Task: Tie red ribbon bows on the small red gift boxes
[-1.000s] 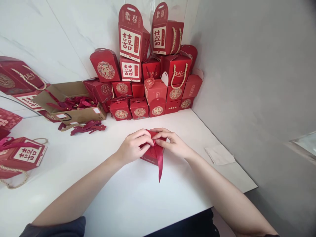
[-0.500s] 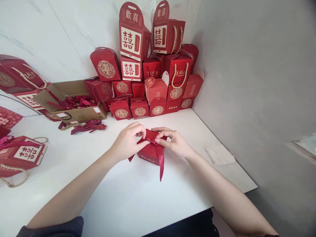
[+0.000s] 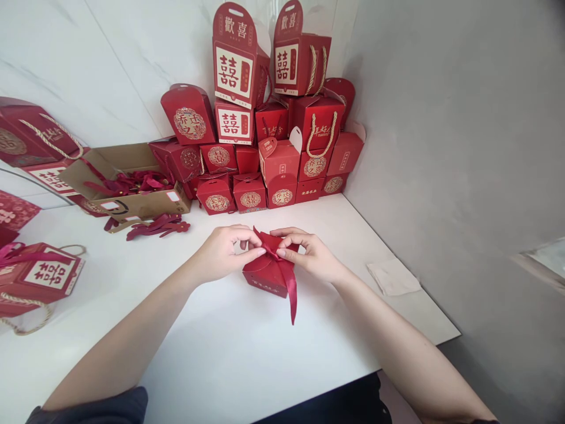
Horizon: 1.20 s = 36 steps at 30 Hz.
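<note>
Two narrow pinches hold the red satin ribbon (image 3: 276, 253) between them: the left grip (image 3: 225, 254) and right grip (image 3: 309, 256) meet at its gathered middle, atop a red gift box (image 3: 260, 275) on the white tabletop (image 3: 229, 353). The ribbon looks light, soft and slippery, best taken near that gathering; the box seems light, stiff card.

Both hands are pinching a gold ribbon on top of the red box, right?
Not gold: the head view shows the ribbon is red. The rest stands: the left hand and right hand are pinching it on top of the red box.
</note>
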Each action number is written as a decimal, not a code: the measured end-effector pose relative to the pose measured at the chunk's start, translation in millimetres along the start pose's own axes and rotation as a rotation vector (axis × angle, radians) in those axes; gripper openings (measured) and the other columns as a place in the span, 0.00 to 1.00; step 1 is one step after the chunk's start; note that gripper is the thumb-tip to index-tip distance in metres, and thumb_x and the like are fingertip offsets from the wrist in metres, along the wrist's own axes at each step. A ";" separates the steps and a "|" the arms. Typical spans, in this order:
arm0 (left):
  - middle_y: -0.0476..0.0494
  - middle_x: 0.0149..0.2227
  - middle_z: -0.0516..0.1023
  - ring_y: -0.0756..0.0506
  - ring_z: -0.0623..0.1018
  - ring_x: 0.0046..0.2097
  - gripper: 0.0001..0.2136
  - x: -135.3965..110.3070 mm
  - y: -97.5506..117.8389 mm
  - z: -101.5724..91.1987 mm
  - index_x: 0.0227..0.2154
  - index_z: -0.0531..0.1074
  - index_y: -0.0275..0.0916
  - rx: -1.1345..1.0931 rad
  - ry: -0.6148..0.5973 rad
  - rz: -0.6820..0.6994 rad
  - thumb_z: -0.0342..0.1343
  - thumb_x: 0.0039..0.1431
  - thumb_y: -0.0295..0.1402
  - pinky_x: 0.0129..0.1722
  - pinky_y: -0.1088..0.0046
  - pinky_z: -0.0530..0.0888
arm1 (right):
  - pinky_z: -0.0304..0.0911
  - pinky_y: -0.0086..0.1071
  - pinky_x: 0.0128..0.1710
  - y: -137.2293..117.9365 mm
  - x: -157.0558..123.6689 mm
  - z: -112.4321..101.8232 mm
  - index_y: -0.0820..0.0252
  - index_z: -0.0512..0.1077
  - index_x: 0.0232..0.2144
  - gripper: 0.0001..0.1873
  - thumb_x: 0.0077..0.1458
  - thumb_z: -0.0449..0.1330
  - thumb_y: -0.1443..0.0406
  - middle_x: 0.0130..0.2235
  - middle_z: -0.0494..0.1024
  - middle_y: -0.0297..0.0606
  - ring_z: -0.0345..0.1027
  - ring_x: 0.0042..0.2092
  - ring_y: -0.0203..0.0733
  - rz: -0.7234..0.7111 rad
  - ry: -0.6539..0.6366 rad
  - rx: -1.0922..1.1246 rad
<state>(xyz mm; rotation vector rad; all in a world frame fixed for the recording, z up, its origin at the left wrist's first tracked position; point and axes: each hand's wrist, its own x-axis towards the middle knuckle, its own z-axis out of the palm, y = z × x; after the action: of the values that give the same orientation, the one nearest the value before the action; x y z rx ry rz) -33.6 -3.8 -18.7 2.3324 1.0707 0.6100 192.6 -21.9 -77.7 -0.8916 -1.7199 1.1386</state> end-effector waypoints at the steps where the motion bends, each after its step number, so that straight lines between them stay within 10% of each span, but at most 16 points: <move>1: 0.48 0.30 0.75 0.50 0.71 0.32 0.08 -0.2 0.5 -1.4 0.29 0.75 0.38 0.011 -0.008 0.007 0.57 0.58 0.36 0.33 0.74 0.69 | 0.58 0.42 0.56 -1.0 -0.1 -1.1 0.55 0.76 0.31 0.07 0.58 0.62 0.60 0.54 0.73 0.40 0.68 0.53 0.44 0.000 0.001 -0.007; 19: 0.53 0.22 0.67 0.53 0.66 0.25 0.07 0.9 -5.7 -8.9 0.22 0.65 0.38 -0.088 -0.161 -0.188 0.52 0.55 0.30 0.24 0.78 0.63 | 0.55 0.46 0.58 -14.8 -4.9 -35.6 0.56 0.70 0.27 0.08 0.59 0.58 0.65 0.55 0.72 0.37 0.64 0.57 0.47 0.066 -0.093 -0.182; 26: 0.48 0.32 0.72 0.50 0.72 0.33 0.09 -1.2 4.1 -14.3 0.33 0.70 0.39 -0.090 -0.090 0.014 0.50 0.52 0.21 0.32 0.75 0.71 | 0.56 0.44 0.59 -13.1 -3.8 -20.2 0.53 0.68 0.42 0.08 0.61 0.58 0.60 0.55 0.71 0.39 0.63 0.59 0.44 0.003 -0.039 -0.075; 36: 0.47 0.33 0.70 0.49 0.72 0.36 0.17 -5.1 -3.5 -21.0 0.36 0.81 0.48 0.200 -0.061 0.308 0.52 0.54 0.21 0.36 0.73 0.70 | 0.60 0.40 0.55 -7.1 -0.9 -8.3 0.55 0.69 0.33 0.03 0.58 0.60 0.65 0.49 0.74 0.39 0.68 0.52 0.43 -0.121 0.029 -0.131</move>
<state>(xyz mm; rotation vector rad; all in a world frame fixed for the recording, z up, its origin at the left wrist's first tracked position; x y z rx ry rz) -50.8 -0.5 -5.5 2.6997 0.7808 0.5587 199.9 -22.4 -69.5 -0.8662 -1.8155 0.9373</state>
